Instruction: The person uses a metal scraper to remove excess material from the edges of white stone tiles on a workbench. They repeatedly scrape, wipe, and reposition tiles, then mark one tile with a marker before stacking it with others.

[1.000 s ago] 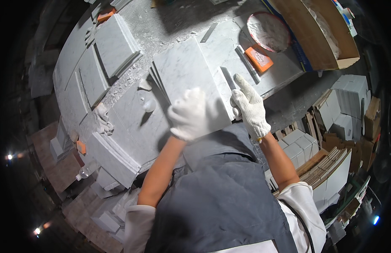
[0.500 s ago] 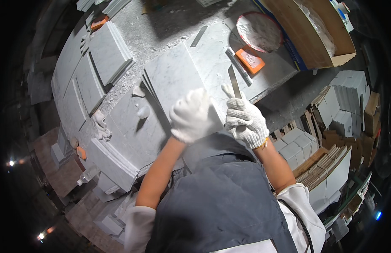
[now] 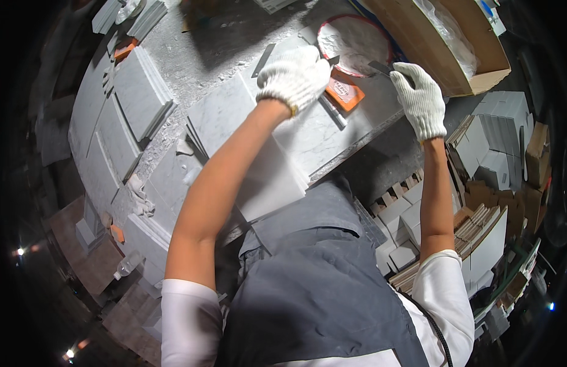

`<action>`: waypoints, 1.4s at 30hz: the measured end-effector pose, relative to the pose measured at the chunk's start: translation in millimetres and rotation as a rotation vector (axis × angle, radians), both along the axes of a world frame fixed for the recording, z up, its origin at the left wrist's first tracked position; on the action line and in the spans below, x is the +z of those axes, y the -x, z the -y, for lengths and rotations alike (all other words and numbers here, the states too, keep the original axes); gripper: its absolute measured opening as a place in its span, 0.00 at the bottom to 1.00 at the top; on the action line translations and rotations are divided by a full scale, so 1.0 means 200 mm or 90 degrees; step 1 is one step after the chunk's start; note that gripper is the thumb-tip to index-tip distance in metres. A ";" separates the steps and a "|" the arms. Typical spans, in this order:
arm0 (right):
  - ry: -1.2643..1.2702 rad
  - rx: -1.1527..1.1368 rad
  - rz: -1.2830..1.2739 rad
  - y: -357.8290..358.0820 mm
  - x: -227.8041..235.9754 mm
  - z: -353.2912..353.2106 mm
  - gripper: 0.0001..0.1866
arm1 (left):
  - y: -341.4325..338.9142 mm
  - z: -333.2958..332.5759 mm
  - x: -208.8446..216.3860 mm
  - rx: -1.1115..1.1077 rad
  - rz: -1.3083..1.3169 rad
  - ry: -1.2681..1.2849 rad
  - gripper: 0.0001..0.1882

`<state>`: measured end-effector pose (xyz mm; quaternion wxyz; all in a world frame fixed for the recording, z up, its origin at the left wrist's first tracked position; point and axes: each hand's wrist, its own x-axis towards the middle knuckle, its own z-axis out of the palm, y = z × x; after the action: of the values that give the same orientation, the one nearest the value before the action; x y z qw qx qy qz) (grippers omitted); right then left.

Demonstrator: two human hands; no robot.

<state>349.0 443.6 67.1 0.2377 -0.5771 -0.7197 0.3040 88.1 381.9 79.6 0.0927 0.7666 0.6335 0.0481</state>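
My right hand [image 3: 421,101], in a white knit glove, pinches a thin metal scraper blade [image 3: 380,67] whose tip reaches over the right side of a red-rimmed bowl [image 3: 319,41]. The bowl holds white paste or powder [image 3: 355,46]. At the bowl's lower left, my gloved left hand [image 3: 295,76] is closed, with a small dark flat piece [image 3: 334,60] showing at its fingertips; its grip is partly hidden. Just below lie an orange box [image 3: 344,90] and a metal bar [image 3: 333,112]. A pale marble tile [image 3: 222,116] sits nearer me, under my left forearm.
More marble tiles [image 3: 136,92] are stacked on the dusty table at left, beside a crumpled glove [image 3: 140,194]. A flat dark metal strip [image 3: 262,61] lies by my left hand. An open cardboard box [image 3: 488,81] stands at far right. Wrapped white stacks [image 3: 497,134] are on the right.
Both hands have moved away from my body to the bowl, the left far forward and right, the right further right. The scraper blade has gone from upright to pointing left over the bowl.
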 end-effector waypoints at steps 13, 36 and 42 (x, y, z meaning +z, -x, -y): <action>0.023 0.051 0.234 0.18 -0.12 -0.20 0.15 | -0.04 -0.35 -0.08 0.223 0.138 0.187 0.23; -0.153 0.647 0.144 0.70 -0.03 0.75 0.30 | -0.10 1.09 0.04 -0.077 0.415 0.248 0.13; -0.196 0.648 0.343 1.08 -0.17 0.63 0.44 | -0.06 1.45 0.01 0.146 0.484 -0.151 0.18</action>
<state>132.5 318.0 34.1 -0.0475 -0.1754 -0.9766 0.1147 100.0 92.8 81.1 0.2248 0.6241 0.6256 0.4105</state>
